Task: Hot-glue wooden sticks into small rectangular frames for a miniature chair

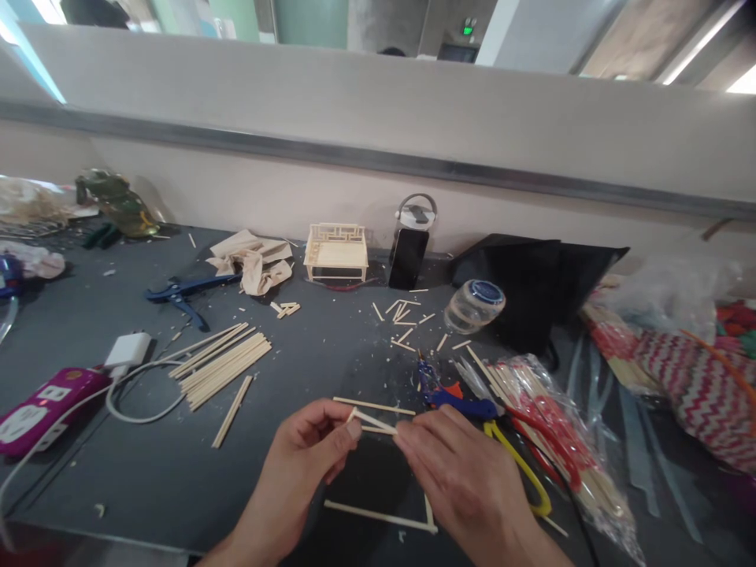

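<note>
a dark table carries a plastic-wrapped pack of wooden sticks at right. over the table's near side, the right hand bunches its fingers at one end of a slim pale stick; whether they grip cannot be told. the left hand pinches the other end between thumb and fingers. short stick pieces lie beyond.

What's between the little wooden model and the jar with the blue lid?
A black phone stands there, with small stick pieces scattered in front of it, as the head view shows.
</note>
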A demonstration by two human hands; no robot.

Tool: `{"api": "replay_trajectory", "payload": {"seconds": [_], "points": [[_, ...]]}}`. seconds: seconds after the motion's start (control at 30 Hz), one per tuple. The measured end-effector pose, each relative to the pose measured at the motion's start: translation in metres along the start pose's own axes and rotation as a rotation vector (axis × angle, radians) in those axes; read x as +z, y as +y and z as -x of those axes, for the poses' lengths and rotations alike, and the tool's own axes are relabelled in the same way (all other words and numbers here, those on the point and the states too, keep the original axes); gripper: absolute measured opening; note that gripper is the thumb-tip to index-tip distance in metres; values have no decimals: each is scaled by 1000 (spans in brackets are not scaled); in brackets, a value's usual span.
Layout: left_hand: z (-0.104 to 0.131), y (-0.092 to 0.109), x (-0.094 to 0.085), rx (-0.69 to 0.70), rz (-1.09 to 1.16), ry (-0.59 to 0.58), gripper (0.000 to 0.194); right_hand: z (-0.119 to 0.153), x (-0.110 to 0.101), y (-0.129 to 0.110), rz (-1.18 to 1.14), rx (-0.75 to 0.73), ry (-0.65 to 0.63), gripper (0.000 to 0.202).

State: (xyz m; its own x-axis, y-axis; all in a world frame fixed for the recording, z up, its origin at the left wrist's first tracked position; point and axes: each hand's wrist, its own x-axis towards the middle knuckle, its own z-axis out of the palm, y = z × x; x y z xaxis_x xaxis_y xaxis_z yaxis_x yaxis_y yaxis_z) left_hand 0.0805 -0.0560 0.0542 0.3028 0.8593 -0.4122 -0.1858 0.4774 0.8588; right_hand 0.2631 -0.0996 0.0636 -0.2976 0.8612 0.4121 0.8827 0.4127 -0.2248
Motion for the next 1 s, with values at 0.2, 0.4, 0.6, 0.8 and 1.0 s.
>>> {"api": "replay_trajectory", "payload": {"seconds": [0.2, 0.4, 0.6, 0.8, 1.0], "points": [[-1, 1, 1, -18, 20, 16, 25, 0, -1, 0, -4, -16, -16, 27], [0, 2, 1, -20, 15, 16, 25, 0, -1, 1, -5, -17, -7, 27], [-1, -1, 1, -4, 19, 10, 23, 1, 0, 0, -4, -5, -10, 27], [-2, -3, 0, -5, 4, 5, 23, -1, -1, -1, -10, 5, -5, 27], [-2, -4, -1, 0, 7, 9, 22, -1, 0, 1, -8, -5, -19, 28]]}}
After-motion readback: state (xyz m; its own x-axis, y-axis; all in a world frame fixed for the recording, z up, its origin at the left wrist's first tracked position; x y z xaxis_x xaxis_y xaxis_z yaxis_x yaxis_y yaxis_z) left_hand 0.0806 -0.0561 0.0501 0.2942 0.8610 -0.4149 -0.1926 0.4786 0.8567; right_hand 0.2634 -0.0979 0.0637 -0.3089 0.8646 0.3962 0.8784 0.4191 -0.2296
